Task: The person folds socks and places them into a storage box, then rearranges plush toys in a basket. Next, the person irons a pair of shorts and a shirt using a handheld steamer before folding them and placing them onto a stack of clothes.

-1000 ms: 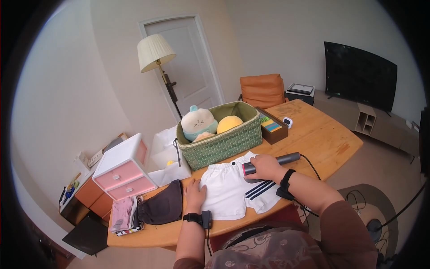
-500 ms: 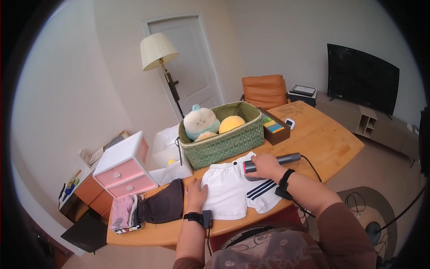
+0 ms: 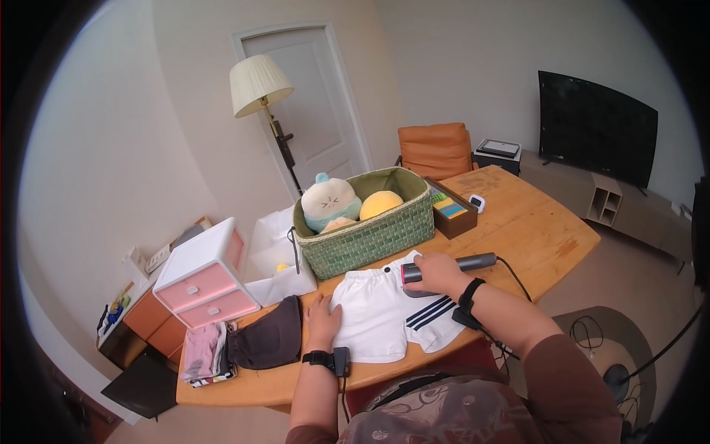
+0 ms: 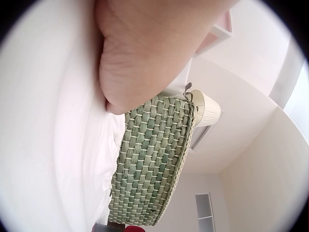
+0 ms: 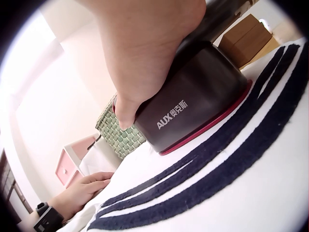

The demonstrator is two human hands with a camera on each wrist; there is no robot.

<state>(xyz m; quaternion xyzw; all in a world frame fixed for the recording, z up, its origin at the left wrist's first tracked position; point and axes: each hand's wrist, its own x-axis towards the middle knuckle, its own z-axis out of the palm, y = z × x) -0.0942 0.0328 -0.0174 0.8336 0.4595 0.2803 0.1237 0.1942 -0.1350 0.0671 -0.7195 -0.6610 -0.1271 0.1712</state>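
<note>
White shorts (image 3: 367, 314) with dark stripes down one leg lie spread on the wooden table. On their upper right part, my right hand (image 3: 439, 274) grips a dark grey handheld garment steamer (image 5: 198, 96) marked AUX. The steamer's red-edged base sits against the cloth beside the stripes in the right wrist view, and a cord runs from its handle. My left hand (image 3: 322, 322) rests on the left edge of the shorts, fingers extended and pointing away from me. Left of that hand lies a dark folded garment (image 3: 268, 337).
A green woven basket (image 3: 370, 240) with plush toys stands behind the shorts. Left of it are a white bin (image 3: 299, 283) and a pink-and-white drawer unit (image 3: 198, 270). Folded clothes (image 3: 205, 354) lie at the table's left end. A brown box (image 3: 455, 220) sits right of the basket.
The head view has shifted slightly. Both hands and the steamer stay nearly in the same place on the shorts.
</note>
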